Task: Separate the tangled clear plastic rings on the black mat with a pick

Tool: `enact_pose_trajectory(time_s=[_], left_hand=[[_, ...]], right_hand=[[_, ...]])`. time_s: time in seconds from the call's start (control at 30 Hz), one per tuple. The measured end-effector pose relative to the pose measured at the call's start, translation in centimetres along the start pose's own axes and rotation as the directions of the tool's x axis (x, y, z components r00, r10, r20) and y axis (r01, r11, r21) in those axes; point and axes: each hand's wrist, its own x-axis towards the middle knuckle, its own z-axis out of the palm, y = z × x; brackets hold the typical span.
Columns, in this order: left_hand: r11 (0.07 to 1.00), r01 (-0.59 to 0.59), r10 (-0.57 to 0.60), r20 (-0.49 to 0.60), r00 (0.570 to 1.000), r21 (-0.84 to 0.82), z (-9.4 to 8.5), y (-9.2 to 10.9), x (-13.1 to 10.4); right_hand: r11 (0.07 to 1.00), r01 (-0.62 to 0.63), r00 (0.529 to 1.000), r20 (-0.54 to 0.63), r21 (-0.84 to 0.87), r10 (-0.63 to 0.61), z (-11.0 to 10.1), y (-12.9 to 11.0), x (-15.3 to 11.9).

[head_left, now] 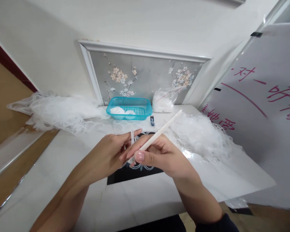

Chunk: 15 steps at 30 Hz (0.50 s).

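My right hand (157, 153) is closed on a long white stick (160, 131), which slants up to the right from between the thumb and fingers. Against it, my left hand (114, 148) has its fingers bent, with a white looped strand (132, 137) passing over them. The hands meet above a black mat (125, 176). Clear white loops (147, 167) show on the mat, partly hidden beneath the fingers. How the strand runs between the two hands is hidden.
Behind the hands are a blue basket (144, 116) with white round pieces, small dark snips (152, 120) and a bag of white material (163, 102). Translucent looped piles lie left (62, 111) and right (203, 135) on the white table (87, 206).
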Motion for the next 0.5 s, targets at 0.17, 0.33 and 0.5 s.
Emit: enact_pose_trajectory(time_s=[0.17, 0.33, 0.5], left_hand=[[0.984, 0.120, -0.119, 0.017, 0.993, -0.133, 0.1, -0.1, 0.1], [0.906, 0.223, -0.263, -0.067, 0.962, -0.359, -0.4, 0.6, -0.2], [0.836, 0.141, -0.256, -0.150, 0.955, -0.530, -0.8, 0.9, -0.4]], right_hand=[[0.999, -0.034, 0.999, -0.004, -0.022, 0.034, -0.2, -0.1, -0.3], [0.999, -0.040, 0.999, 0.005, -0.023, 0.040, -0.2, -0.6, -0.5], [1.000, 0.029, 0.999, 0.028, 0.008, -0.029, -0.6, -0.6, -0.6]])
